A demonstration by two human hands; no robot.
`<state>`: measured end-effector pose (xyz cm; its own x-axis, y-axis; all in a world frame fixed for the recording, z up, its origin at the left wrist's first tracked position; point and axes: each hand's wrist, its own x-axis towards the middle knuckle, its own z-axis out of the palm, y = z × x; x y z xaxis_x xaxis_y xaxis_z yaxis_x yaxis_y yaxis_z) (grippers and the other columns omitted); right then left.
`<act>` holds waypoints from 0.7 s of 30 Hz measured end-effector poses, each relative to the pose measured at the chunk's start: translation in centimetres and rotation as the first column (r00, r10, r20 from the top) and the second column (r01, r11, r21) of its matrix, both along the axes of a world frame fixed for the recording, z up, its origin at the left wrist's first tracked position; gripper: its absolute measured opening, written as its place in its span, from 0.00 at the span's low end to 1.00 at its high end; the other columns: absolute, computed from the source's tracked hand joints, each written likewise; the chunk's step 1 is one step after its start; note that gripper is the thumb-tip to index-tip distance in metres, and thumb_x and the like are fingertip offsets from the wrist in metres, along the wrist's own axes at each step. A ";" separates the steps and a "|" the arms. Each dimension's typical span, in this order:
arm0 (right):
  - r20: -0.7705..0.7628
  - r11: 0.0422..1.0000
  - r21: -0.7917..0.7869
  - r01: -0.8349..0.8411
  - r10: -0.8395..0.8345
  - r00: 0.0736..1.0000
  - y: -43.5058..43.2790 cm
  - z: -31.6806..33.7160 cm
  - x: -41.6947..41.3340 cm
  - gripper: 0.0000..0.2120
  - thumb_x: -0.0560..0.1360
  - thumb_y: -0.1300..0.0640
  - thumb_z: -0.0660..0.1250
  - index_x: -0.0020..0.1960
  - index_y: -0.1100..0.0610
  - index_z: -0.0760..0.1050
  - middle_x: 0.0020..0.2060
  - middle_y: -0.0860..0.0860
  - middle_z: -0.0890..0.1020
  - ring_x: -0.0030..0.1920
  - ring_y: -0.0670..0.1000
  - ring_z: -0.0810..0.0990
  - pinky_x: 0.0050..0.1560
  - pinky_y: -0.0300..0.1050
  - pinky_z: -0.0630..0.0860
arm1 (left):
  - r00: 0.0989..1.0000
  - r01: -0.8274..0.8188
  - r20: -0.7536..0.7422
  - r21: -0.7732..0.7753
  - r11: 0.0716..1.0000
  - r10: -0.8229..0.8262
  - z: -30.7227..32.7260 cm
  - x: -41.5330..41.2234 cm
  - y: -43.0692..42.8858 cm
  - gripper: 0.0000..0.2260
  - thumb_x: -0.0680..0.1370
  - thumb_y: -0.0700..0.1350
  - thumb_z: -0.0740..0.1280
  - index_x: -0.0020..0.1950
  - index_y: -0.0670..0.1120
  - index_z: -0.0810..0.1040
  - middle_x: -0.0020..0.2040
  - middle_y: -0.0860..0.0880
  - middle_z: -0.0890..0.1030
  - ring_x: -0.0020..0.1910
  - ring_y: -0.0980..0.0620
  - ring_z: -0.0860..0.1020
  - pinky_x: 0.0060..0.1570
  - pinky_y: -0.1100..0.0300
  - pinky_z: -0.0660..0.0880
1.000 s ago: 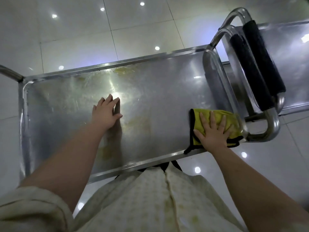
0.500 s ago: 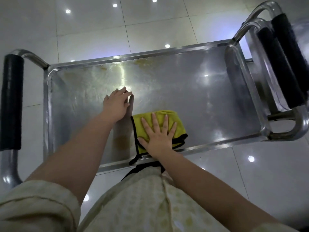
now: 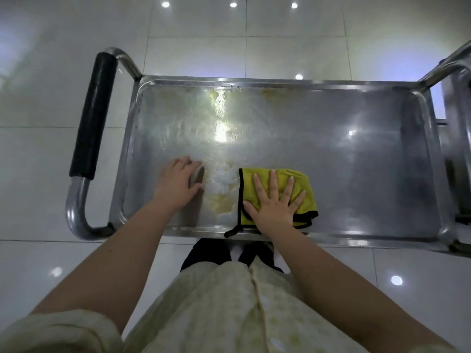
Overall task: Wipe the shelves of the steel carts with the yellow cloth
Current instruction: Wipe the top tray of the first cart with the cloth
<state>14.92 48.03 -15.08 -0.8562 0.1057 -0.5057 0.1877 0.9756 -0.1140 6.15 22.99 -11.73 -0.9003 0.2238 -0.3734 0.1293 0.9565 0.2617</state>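
A steel cart's top shelf (image 3: 344, 174) fills the middle of the view, shiny and streaked with yellowish smears near its centre-left. A folded yellow cloth with black trim (image 3: 302, 182) lies on the shelf close to the near rim. My right hand (image 3: 274, 205) presses flat on the cloth with fingers spread. My left hand (image 3: 178, 184) rests flat on the bare steel just left of the smears, fingers together.
The cart's black-padded push handle (image 3: 93, 123) curves off the left end. A second steel cart (image 3: 458, 103) stands against the right end. White glossy floor tiles (image 3: 305, 47) surround the carts. My pale shirt fills the bottom of the view.
My right hand slid the cloth leftward along the near rim from the shelf's right end to the middle. My left hand stayed resting on the steel. The view shifted left, revealing the handle.
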 end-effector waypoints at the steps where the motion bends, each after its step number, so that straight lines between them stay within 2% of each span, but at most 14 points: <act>1: -0.007 1.000 0.011 0.004 -0.004 1.000 -0.1 -0.1 0.1 0.36 0.71 0.24 0.36 0.70 0.35 0.21 0.73 0.47 0.24 0.69 0.65 0.20 0.61 0.74 0.22 | 0.999 0.029 0.018 -0.004 1.000 -0.029 -0.2 -0.2 -0.2 0.29 0.77 0.54 0.68 0.76 0.52 0.62 0.77 0.44 0.60 0.76 0.41 0.56 0.73 0.45 0.57; 6: -0.051 0.999 0.037 0.032 -0.030 0.998 -0.3 0.1 0.5 0.35 0.71 0.23 0.36 0.72 0.33 0.27 0.75 0.44 0.28 0.72 0.63 0.25 0.64 0.71 0.23 | 0.983 0.175 0.051 -0.012 0.984 -0.175 -0.8 -3.2 -0.5 0.32 0.78 0.57 0.64 0.78 0.58 0.53 0.80 0.50 0.53 0.77 0.39 0.50 0.73 0.41 0.54; 9: -0.059 0.996 0.044 0.075 -0.072 0.996 1.1 0.1 0.9 0.34 0.71 0.24 0.38 0.72 0.30 0.29 0.75 0.40 0.31 0.74 0.60 0.27 0.67 0.70 0.28 | 0.967 0.252 0.047 -0.057 0.966 -0.250 -1.1 -4.6 -1.0 0.32 0.78 0.62 0.62 0.78 0.60 0.53 0.80 0.52 0.50 0.77 0.40 0.49 0.73 0.42 0.54; 11: -0.058 0.976 0.036 0.215 -0.213 0.975 3.2 0.2 1.3 0.33 0.71 0.25 0.42 0.70 0.27 0.29 0.74 0.37 0.30 0.74 0.58 0.27 0.68 0.72 0.32 | 0.958 0.288 0.028 -0.079 0.954 -0.287 -1.1 -5.1 -1.6 0.32 0.77 0.64 0.61 0.78 0.60 0.53 0.80 0.54 0.51 0.77 0.42 0.50 0.71 0.42 0.55; 13: -0.021 0.911 0.016 0.411 -0.411 0.912 5.4 0.4 1.3 0.33 0.71 0.27 0.47 0.68 0.24 0.29 0.75 0.35 0.32 0.75 0.59 0.28 0.69 0.75 0.36 | 0.950 0.310 0.002 -0.079 0.947 -0.311 -1.2 -5.5 -1.9 0.32 0.76 0.65 0.62 0.77 0.59 0.55 0.79 0.55 0.52 0.77 0.43 0.52 0.70 0.43 0.56; 16: 0.031 0.827 0.101 0.553 -0.558 0.829 5.5 0.8 -0.3 0.34 0.70 0.25 0.43 0.69 0.27 0.29 0.76 0.39 0.33 0.75 0.63 0.30 0.68 0.75 0.36 | 0.942 0.332 -0.012 -0.088 0.939 -0.335 -1.4 -5.9 -2.0 0.32 0.76 0.65 0.62 0.77 0.59 0.56 0.79 0.56 0.54 0.76 0.43 0.53 0.69 0.44 0.57; 18: 0.039 0.837 0.110 0.536 -0.542 0.839 2.8 0.8 -2.2 0.35 0.70 0.23 0.41 0.71 0.30 0.29 0.76 0.42 0.33 0.74 0.66 0.30 0.66 0.76 0.33 | 0.944 0.327 -0.013 -0.085 0.941 -0.329 -1.7 -5.9 -2.2 0.32 0.75 0.65 0.62 0.77 0.60 0.56 0.79 0.56 0.54 0.76 0.43 0.54 0.69 0.44 0.57; 21: 0.017 0.947 0.040 0.317 -0.318 0.948 -3.7 0.6 -4.7 0.34 0.71 0.24 0.37 0.72 0.31 0.28 0.74 0.42 0.28 0.72 0.67 0.27 0.63 0.75 0.28 | 0.946 0.322 -0.021 -0.069 0.944 -0.325 -1.8 -6.0 -2.5 0.29 0.77 0.62 0.62 0.76 0.60 0.59 0.78 0.56 0.56 0.75 0.43 0.55 0.68 0.43 0.58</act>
<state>10.18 44.29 -14.51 -0.7633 0.3892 -0.5156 0.4909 0.8683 -0.0714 0.15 20.49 -13.56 -0.7948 0.4817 -0.3693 0.4416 0.8763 0.1926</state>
